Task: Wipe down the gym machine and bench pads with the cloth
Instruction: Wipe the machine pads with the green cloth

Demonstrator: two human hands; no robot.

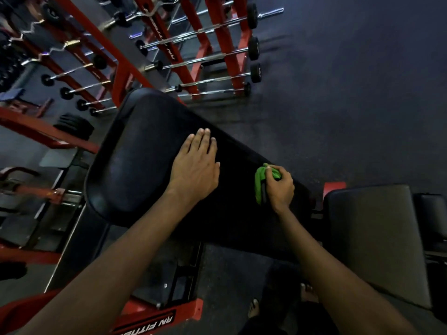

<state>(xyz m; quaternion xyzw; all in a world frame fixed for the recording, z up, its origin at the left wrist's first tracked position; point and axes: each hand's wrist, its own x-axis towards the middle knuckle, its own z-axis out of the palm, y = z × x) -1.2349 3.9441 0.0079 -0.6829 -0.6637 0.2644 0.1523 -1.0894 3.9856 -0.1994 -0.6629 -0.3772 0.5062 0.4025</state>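
The long black bench pad (135, 153) runs from the upper left of the frame toward centre right. The left hand (196, 165) lies palm-down on the pad at frame centre, its fingers (205, 141) straight and close together, holding nothing. The right hand (281, 188) sits at the pad's right edge, right of centre, fingers curled tightly round the bunched green cloth (260, 182), which touches the pad. A grey seat pad (372, 238) occupies the lower right. A red barbell rack (217, 44) stands at the top, on the dark floor (350, 93).
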